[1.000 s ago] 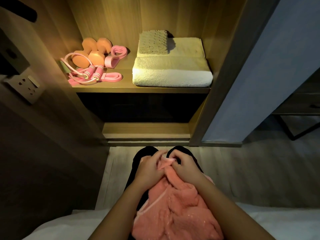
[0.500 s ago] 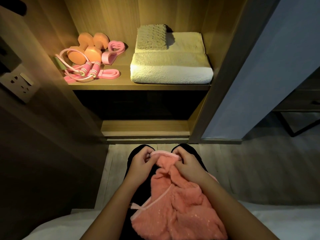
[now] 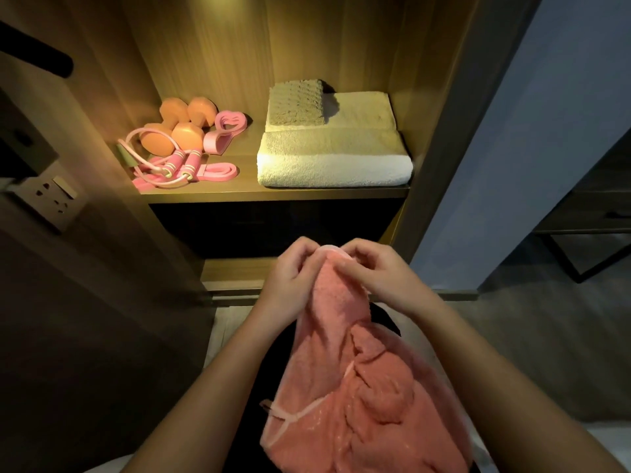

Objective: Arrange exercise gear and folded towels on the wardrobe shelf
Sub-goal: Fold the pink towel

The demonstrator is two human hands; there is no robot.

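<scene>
Both hands, left hand (image 3: 294,272) and right hand (image 3: 375,271), fingers pinching pink towel (image 3: 355,377) top edge.

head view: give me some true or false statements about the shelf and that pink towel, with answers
1. The left hand and the right hand both pinch the top edge of the pink towel. True.
2. The pink towel lies folded on the shelf. False: it hangs crumpled from the hands, in front of the wardrobe.
3. The orange dumbbells sit on the left part of the shelf. True.
4. The small ribbed cloth lies under the white towel stack. False: it lies on top, at the back left.
5. The skipping rope lies right of the towel stack. False: it lies on the left, in front of the dumbbells.
</scene>
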